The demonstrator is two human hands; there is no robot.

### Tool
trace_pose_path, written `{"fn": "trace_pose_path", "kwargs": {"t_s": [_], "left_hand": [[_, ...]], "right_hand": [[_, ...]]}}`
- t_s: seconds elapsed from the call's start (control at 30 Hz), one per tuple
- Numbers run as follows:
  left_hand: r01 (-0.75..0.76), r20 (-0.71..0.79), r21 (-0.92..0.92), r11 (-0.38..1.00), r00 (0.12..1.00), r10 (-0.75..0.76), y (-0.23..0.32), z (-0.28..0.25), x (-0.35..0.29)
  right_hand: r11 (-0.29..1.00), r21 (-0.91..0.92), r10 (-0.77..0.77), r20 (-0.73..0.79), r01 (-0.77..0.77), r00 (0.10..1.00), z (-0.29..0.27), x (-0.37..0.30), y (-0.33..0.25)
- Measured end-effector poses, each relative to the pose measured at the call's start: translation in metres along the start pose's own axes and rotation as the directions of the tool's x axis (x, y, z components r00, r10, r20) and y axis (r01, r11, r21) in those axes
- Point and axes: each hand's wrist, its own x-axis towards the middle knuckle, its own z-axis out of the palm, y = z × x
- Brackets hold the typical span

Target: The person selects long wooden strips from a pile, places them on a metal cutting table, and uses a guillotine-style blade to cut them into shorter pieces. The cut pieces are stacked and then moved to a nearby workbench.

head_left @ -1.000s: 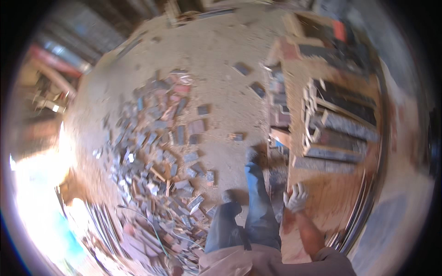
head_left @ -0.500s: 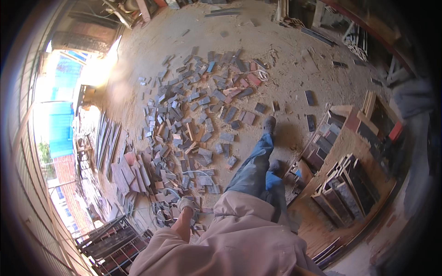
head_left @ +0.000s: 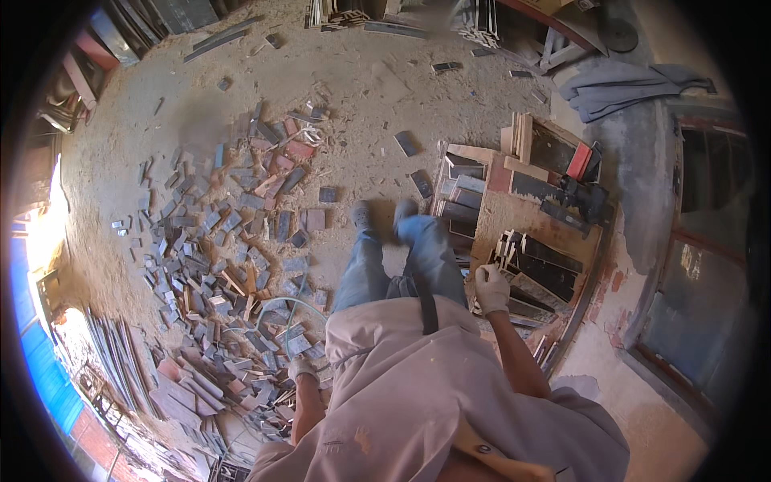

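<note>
My left hand (head_left: 303,369), in a pale glove, hangs low beside my body over the scattered wood pieces; its fingers are too small to make out. A thin pale hose (head_left: 290,325) loops just above it. My right hand (head_left: 491,290), also gloved, is held with curled fingers at the left end of a stack of dark boards (head_left: 546,265) on the wooden bench. Whether anything lies inside those fingers is hidden. Several dark-faced wood blocks (head_left: 462,210) sit along the bench's near-left side.
A wide heap of small offcuts (head_left: 201,233) covers the floor at left. Larger panels (head_left: 189,386) lean lower left, beside long strips (head_left: 112,353). A dark power tool (head_left: 584,201) and a red block (head_left: 578,161) rest on the bench (head_left: 554,217). A window (head_left: 691,297) is at right.
My view has turned right, toward the bench, and my feet now stand side by side. My right hand has come into view at the boards; my left stays low at my side.
</note>
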Motion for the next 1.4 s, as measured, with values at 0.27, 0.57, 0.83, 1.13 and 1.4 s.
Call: {"fn": "trace_pose_path", "kwargs": {"t_s": [0.27, 0.57, 0.83, 1.13, 1.4], "left_hand": [[-0.067, -0.187, -0.039, 0.997, 0.981, 0.059, 0.045, 0.106, -0.051], [-0.206, -0.161, -0.067, 0.976, 0.968, 0.193, 0.097, 0.188, -0.073], [-0.094, -0.129, -0.312, 0.945, 0.990, 0.056, 0.022, 0.194, -0.128], [-0.027, -0.194, -0.318, 0.948, 0.980, -0.037, -0.055, 0.194, -0.120], [-0.150, -0.152, -0.068, 0.986, 0.979, 0.138, -0.003, 0.204, -0.111]], "right_hand": [[0.983, 0.090, -0.155, -0.063, 0.161, 0.986, 0.000, 0.067, -0.034], [0.992, 0.120, -0.057, 0.064, 0.049, 0.996, -0.010, 0.098, -0.024], [0.981, 0.034, -0.191, 0.291, 0.189, 0.937, -0.025, 0.147, -0.013], [0.975, 0.136, -0.198, 0.199, 0.173, 0.960, -0.069, 0.184, -0.038], [0.988, 0.024, -0.157, 0.155, 0.155, 0.975, -0.053, 0.095, 0.012]]}}
